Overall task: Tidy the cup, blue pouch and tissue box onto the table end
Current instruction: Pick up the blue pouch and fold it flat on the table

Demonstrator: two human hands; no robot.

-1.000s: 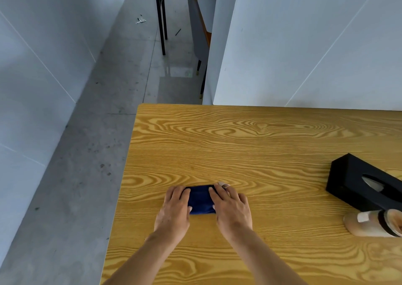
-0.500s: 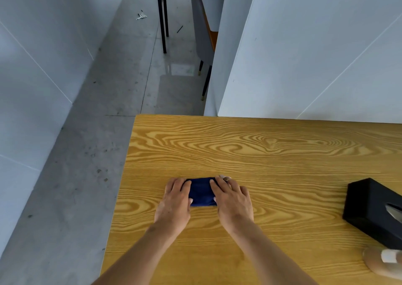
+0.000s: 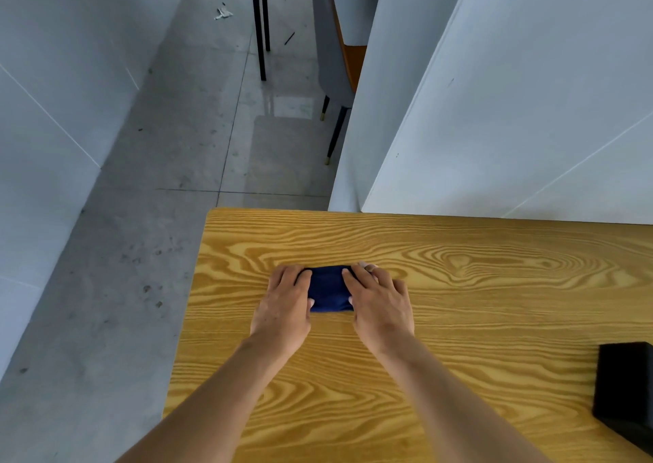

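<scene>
The table (image 3: 459,321) shows its left end and far edge; bare floor (image 3: 123,286) lies beyond the left edge.

Left hand (image 3: 284,303): palm down, fingers spread over the left end of the blue pouch (image 3: 328,291), thumb against its near left side. The fingers are extended flat rather than curled, pressing on the pouch rather than clasping it.

Blue pouch: lies flat on the table, near the left end and somewhat closer to the far edge than to the near one, held between both hands. Only its middle strip is visible.

Right hand (image 3: 380,303): mirrors the left, fingers flat over the right end of the pouch, thumb touching the near right side. A small pale item shows at the fingertips; its nature cannot be determined.

Tissue box (image 3: 625,399): black, at the right border of the view near the table's near edge, well apart from the pouch, untouched. The cup is not in view.

Assessment: the step in hand appears to be settling the pouch at the table end. The next move likely calls for lifting both hands clear without dragging the soft pouch, then reaching right for the tissue box and cup.
</scene>
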